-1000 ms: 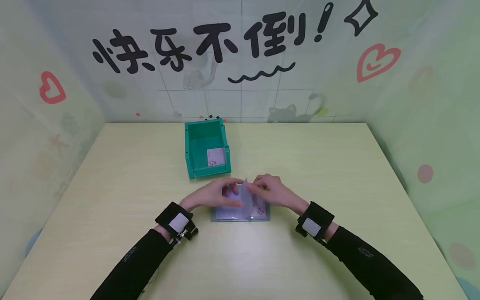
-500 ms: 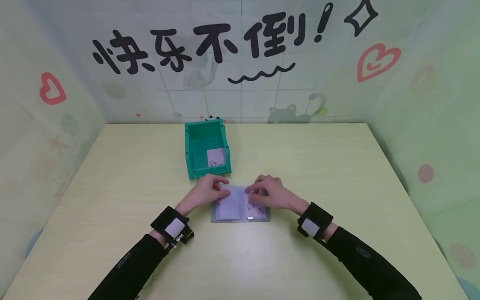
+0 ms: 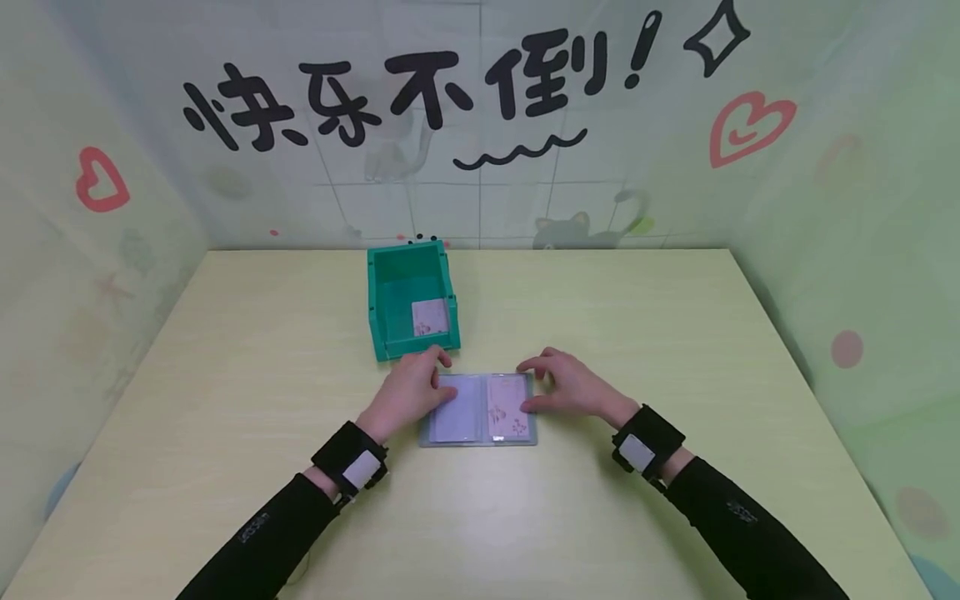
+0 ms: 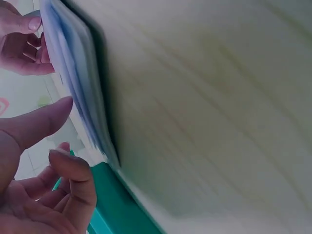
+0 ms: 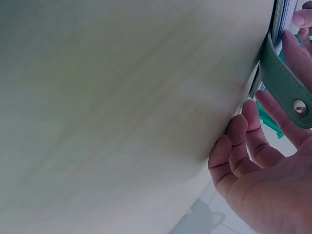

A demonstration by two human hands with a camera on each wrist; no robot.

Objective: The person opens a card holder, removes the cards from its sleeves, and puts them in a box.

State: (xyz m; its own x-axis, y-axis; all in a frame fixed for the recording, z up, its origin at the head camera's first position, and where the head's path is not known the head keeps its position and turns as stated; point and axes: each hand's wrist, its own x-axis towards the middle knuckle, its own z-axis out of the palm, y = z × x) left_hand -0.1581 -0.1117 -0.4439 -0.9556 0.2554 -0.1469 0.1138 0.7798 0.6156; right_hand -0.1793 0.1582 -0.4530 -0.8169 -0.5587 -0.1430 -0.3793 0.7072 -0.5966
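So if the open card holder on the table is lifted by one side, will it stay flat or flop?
The card holder would probably flop: it lies open like a booklet of thin clear sleeves. It looks light. Its snap strap would likely dangle beside the right hand.

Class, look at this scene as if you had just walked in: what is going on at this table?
A person sits at a pale table with a small card album lying open before them. The left hand rests on its left page, and the right hand touches its right edge, where a green snap strap shows. A patterned card sits in the right page. Just beyond the album stands a green bin with another card inside.
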